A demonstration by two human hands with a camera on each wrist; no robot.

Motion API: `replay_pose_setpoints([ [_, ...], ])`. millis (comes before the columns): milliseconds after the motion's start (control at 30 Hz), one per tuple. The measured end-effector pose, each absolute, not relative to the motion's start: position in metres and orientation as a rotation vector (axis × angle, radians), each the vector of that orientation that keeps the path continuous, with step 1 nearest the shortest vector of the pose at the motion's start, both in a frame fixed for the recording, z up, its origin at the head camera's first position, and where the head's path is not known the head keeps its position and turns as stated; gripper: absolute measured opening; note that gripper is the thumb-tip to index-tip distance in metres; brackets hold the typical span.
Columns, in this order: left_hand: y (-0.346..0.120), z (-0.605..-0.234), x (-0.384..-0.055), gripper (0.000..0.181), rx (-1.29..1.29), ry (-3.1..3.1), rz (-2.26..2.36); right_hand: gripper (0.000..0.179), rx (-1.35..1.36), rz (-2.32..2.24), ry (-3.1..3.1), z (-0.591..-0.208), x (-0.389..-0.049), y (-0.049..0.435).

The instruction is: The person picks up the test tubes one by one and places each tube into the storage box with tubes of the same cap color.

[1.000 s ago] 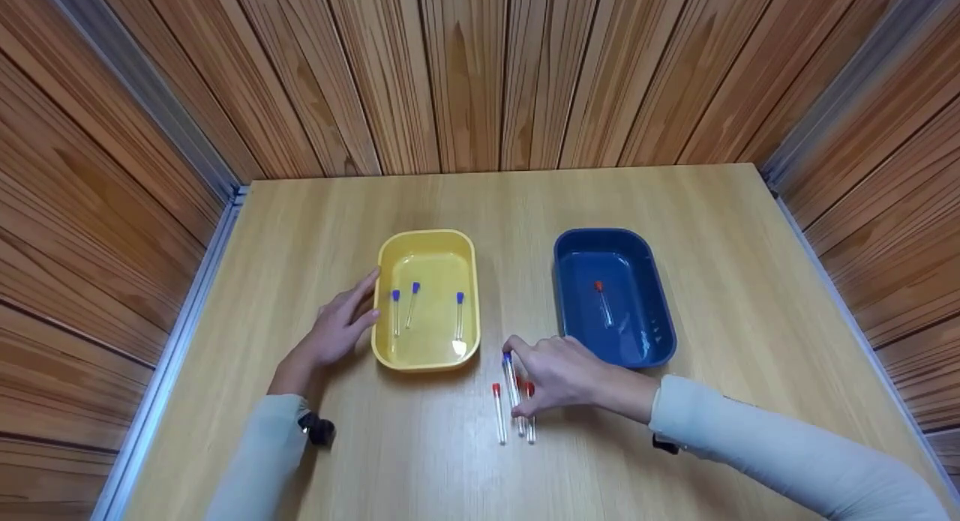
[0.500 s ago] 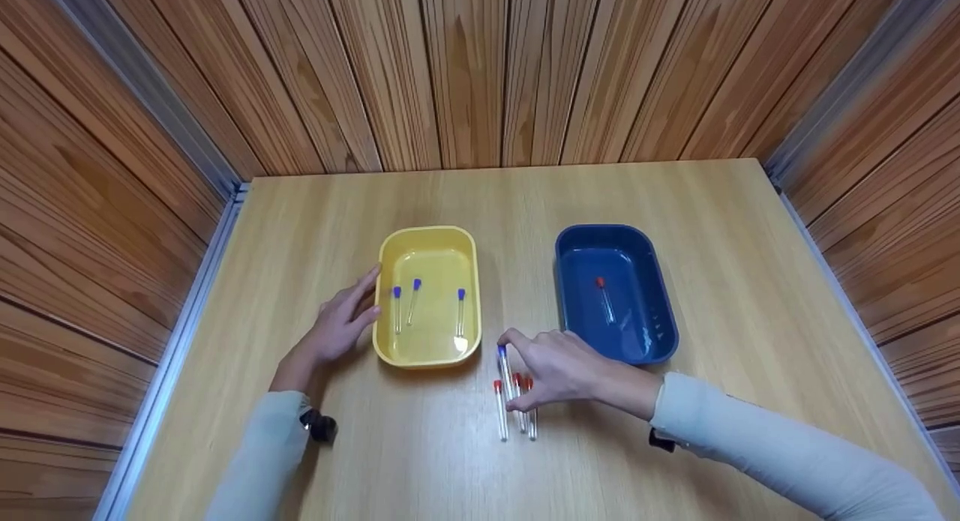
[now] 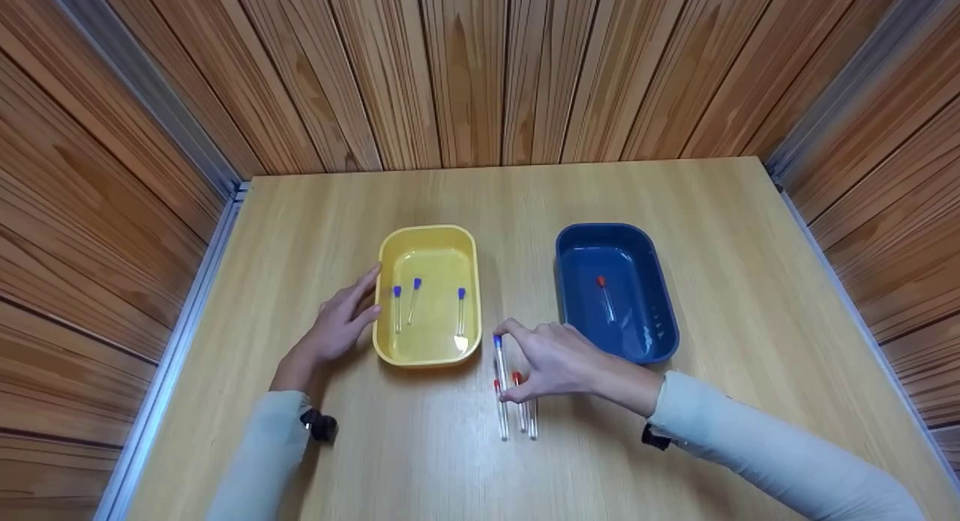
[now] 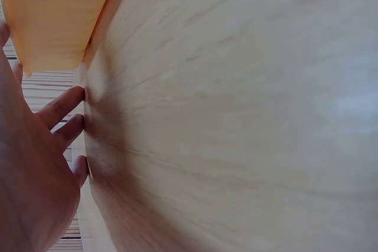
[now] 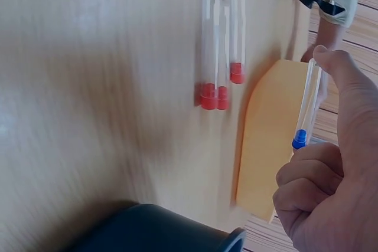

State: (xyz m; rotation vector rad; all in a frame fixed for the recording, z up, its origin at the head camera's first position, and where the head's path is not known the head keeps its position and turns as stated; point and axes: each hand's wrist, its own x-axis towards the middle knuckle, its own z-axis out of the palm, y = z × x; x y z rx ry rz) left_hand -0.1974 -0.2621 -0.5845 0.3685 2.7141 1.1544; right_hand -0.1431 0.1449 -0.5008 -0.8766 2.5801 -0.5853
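Observation:
My right hand pinches a blue-capped test tube end to end, with the thumb at its clear bottom and a finger at the cap. It is held above the table, over the red-capped test tubes lying there. My left hand rests at the left side of the yellow tray, its fingers fairly straight and touching the wall. Inside that tray lie 3 blue-capped test tubes. In the left wrist view, fingertips touch the table beside the tray.
To the right stands a dark blue tray with one red-capped test tube in it, just beyond my right hand. The wooden table is bounded by wood-panelled walls and metal rails.
My right hand has lifted the blue-capped test tube slightly away from the red-capped ones, up and to the left. My left hand stays at the yellow tray.

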Motion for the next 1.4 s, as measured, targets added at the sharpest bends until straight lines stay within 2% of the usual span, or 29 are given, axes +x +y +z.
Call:
replay_pose_setpoints([
  [400,-0.262,-0.584,-0.196,0.076,0.337,2.680,1.155,0.089,-0.847,-0.934,2.461,-0.495,-0.148,0.143],
  [800,-0.263,-0.586,-0.198,0.076,0.357,2.688,1.164,0.082,-0.737,-1.240,2.349,-0.495,-0.153,0.145],
  [1400,-0.263,-0.587,-0.200,0.074,0.384,2.740,1.157,0.082,-0.697,-1.451,2.313,-0.490,-0.162,0.140],
])
